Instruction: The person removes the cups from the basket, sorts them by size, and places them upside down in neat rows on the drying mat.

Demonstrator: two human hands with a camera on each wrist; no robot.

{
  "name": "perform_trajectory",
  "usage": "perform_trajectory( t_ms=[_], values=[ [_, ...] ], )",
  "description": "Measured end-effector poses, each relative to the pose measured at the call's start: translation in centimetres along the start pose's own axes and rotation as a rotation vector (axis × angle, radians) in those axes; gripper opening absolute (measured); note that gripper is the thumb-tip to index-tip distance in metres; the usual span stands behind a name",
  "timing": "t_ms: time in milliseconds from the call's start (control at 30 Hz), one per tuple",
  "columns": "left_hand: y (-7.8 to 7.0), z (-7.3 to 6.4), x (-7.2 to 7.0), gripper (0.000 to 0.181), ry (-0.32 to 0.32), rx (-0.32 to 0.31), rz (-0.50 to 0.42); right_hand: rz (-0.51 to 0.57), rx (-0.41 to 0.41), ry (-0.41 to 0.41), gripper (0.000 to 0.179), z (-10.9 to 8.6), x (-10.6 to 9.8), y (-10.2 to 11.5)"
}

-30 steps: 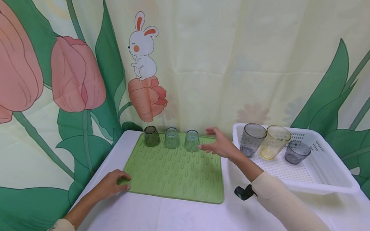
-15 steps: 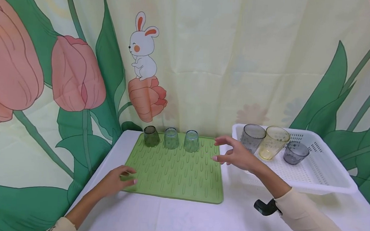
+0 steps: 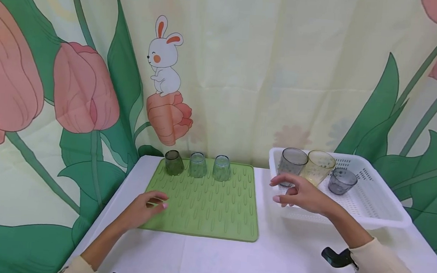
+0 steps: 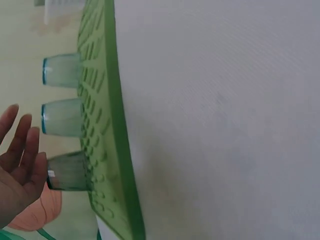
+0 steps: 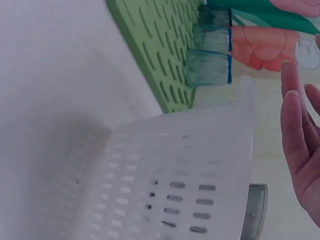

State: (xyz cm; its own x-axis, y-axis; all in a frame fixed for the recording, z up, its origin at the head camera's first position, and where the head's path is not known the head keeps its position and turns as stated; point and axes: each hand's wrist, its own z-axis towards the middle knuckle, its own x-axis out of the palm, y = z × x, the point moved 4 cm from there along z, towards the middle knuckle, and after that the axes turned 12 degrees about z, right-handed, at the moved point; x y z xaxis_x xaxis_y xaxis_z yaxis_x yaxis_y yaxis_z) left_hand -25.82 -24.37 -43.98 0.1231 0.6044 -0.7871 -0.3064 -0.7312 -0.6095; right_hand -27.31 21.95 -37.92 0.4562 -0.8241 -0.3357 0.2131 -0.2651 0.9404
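Note:
Three small glasses stand in a row along the back of a green ribbed mat (image 3: 206,206): a dark grey-green glass (image 3: 174,163) at left, a blue-rimmed glass (image 3: 198,165) in the middle and another blue-rimmed glass (image 3: 222,168) at right. Over the mat's left side hovers my left hand (image 3: 140,209), fingers loosely bent around nothing. My right hand (image 3: 306,195) hangs above the near left rim of a white basket (image 3: 372,204), holding nothing. Inside the basket are a tall grey glass (image 3: 292,161), a yellow glass (image 3: 320,165) and a short grey glass (image 3: 342,181). The right hand partly covers the tall ones.
A white cloth (image 3: 211,261) covers the table. Directly behind the mat and basket hangs a curtain (image 3: 237,71) printed with tulips and a rabbit. The basket's slotted side wall (image 5: 185,165) rises beside the mat in the right wrist view.
My right hand has moved right, away from the rightmost small glass to the basket. The left hand has lifted slightly off the mat's edge and shifted right. The glasses stay in place.

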Motion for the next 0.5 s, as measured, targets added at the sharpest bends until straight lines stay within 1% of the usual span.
perform_trajectory(
  t_ms=[67, 300, 500],
  values=[
    [-0.6, 0.3, 0.1, 0.034, 0.01, 0.014, -0.016, 0.006, -0.004, -0.015, 0.047, -0.7, -0.5, -0.2],
    [-3.2, 1.7, 0.5, 0.033, 0.033, 0.09, -0.06, -0.03, -0.011, -0.09, 0.042, -2.9, -2.8, -1.2],
    [-4.8, 3.1, 1.3, 0.034, 0.063, 0.108, -0.107, -0.068, -0.009, -0.157, 0.037, -4.4, -4.9, -1.6]
  ],
)
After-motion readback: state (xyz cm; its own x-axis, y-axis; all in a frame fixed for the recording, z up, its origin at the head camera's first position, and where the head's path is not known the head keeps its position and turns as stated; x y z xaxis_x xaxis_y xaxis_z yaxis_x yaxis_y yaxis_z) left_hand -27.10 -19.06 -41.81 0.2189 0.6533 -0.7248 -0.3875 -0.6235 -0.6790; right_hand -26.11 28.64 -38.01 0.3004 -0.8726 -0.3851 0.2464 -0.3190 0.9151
